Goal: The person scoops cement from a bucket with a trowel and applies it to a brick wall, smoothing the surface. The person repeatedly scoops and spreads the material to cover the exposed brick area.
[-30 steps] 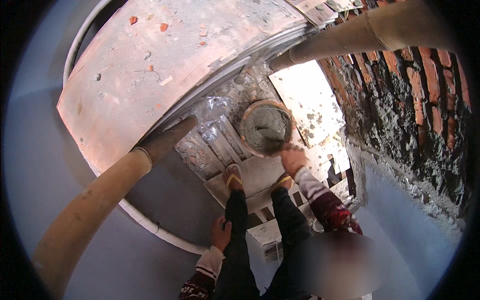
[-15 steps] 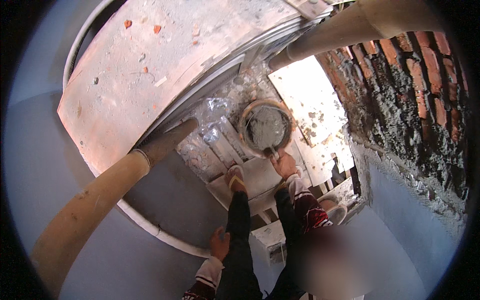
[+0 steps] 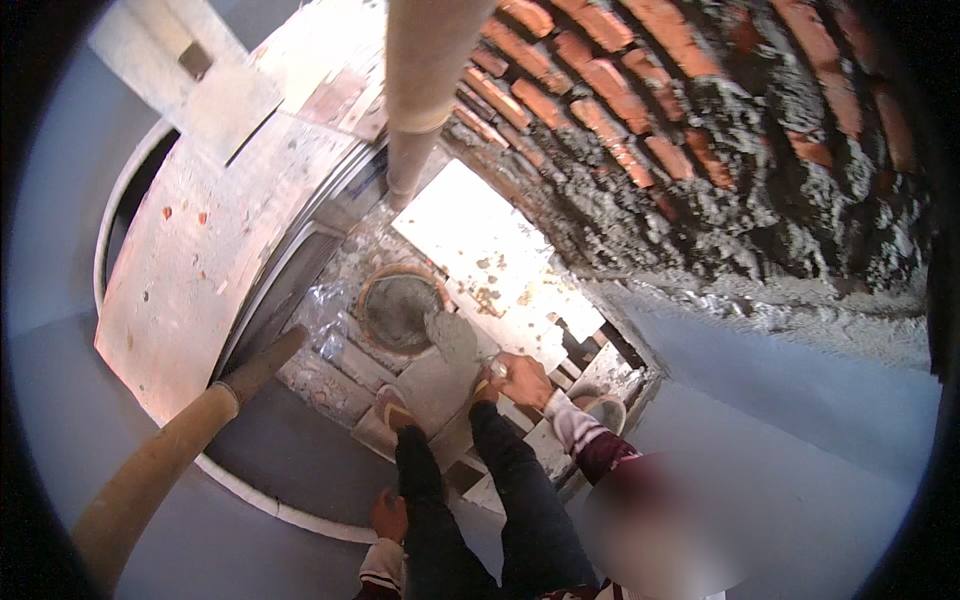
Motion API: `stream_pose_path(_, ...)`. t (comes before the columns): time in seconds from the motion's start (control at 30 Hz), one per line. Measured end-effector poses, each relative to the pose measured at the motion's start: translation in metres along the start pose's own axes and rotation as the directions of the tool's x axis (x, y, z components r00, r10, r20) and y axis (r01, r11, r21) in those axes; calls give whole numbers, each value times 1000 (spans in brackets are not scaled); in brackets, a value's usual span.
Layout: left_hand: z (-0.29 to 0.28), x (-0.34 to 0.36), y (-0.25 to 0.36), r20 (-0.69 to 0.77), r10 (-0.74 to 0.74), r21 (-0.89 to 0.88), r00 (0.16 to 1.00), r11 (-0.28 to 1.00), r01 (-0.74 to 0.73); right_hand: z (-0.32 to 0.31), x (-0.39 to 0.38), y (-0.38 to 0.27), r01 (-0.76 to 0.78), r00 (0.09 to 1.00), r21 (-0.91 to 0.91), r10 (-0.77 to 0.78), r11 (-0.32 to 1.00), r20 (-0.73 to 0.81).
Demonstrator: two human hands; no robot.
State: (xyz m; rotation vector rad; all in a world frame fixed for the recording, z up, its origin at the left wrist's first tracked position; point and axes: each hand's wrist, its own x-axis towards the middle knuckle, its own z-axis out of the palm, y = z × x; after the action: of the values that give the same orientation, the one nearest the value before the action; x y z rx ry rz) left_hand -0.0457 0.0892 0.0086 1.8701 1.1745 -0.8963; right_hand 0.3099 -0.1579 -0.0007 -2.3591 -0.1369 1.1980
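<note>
At centre frame, the right hand's (image 3: 524, 383) fingers wrap the handle of a trowel (image 3: 499, 369) heaped with mortar (image 3: 455, 338), beside the round basin (image 3: 405, 267); tilting could spill it onto the feet (image 3: 393, 408). Lower left, the left hand's (image 3: 389, 517) finger spread is unclear.

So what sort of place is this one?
Probably a building site: there is a rough brick wall partly smeared with mortar, a tub of grey mix, and thick poles.
</note>
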Motion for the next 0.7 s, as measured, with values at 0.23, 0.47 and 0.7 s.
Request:
stream_pose_path(0.23,8,-27,37,-39,80,69,996,995,-77,-200,-65,49,-161,987,564,118,810,112)
stream_pose_path(0.47,7,-35,56,-104,182,18,978,983,-181,-321,-217,69,-115,851,377,287,919,-440)
stream_pose_path(0.7,-9,-61,100,-140,150,130,979,983,-132,-248,-127,99,-282,838,-68,212,957,-502)
